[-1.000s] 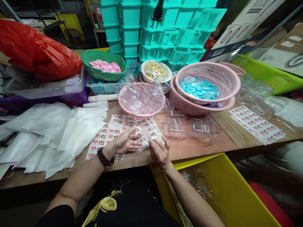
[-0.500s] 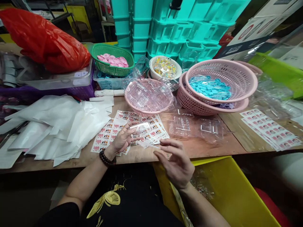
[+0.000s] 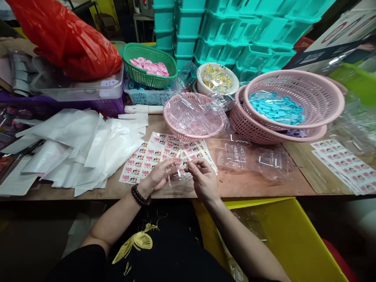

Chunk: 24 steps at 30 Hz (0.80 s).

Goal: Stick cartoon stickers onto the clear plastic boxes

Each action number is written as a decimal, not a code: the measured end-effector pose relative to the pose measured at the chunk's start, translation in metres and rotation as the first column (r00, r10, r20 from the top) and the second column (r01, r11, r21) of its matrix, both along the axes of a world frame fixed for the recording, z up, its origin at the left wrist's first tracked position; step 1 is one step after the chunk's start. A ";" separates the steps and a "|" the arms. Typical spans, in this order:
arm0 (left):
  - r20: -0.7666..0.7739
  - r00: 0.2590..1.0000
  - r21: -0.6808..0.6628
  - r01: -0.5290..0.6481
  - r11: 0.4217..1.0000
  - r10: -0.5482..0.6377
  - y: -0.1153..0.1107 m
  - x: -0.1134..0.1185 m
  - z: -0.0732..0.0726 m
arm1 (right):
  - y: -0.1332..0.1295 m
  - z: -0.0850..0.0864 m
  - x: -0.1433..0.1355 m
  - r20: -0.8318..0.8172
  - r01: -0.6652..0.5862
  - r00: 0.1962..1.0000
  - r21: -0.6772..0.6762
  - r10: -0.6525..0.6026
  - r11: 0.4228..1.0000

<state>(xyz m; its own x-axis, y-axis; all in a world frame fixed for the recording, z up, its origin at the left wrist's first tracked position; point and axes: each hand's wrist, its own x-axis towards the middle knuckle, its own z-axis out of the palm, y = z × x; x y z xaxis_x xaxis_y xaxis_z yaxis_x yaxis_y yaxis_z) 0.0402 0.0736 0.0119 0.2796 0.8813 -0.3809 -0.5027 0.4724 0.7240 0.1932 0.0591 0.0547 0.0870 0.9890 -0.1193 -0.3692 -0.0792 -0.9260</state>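
My left hand (image 3: pixel 160 174) is curled around the side of a small clear plastic box (image 3: pixel 178 181), held low over the front of the table. My right hand (image 3: pixel 204 178) is closed in a pinch at the box's upper right edge. What sits between its thumb and forefinger is too small to make out. Pink and cat prints show at the box's top, and I cannot tell whether they are on it or seen through it. Behind the hands lie sticker sheets (image 3: pixel 136 166) with cat and pink prints.
White backing sheets (image 3: pixel 108 145) lie heaped at left. A pink basket (image 3: pixel 194 135) of clear packs stands behind the hands. Pink baskets (image 3: pixel 323 102) with blue pieces, clear packs (image 3: pixel 235 156) and more sticker sheets (image 3: pixel 343 164) are at right. A yellow bin (image 3: pixel 288 235) sits below the edge.
My right hand has moved in and up to the plastic box, its fingers now pinched. The left hand's spread fingers have curled around the box. The view has shifted slightly.
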 end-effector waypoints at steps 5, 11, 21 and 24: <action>-0.012 1.000 0.063 0.010 0.998 -0.010 -0.004 0.002 -0.005 | 0.009 -0.021 -0.022 -0.136 0.243 0.964 0.100 -0.228 0.965; -0.279 0.950 0.265 0.213 0.940 -0.137 -0.007 -0.018 -0.004 | 0.027 -0.016 -0.022 -0.168 0.229 0.962 0.071 -0.215 0.971; -0.011 0.995 0.097 -0.098 0.990 0.100 -0.002 -0.015 0.006 | -0.001 0.022 0.006 0.022 -0.130 0.991 -0.097 0.133 0.987; -0.003 0.988 0.082 -0.155 0.984 0.156 -0.003 -0.011 0.011 | -0.003 0.017 0.004 0.075 -0.129 0.987 -0.146 0.141 0.981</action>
<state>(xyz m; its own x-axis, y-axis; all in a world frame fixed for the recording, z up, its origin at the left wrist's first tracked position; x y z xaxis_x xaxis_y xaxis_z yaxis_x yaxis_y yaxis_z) 0.0297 0.0706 0.0226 0.1335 0.9420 -0.3080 -0.5586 0.3283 0.7617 0.1973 0.0559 0.0718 -0.0308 0.9662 -0.2558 -0.2671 -0.2545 -0.9294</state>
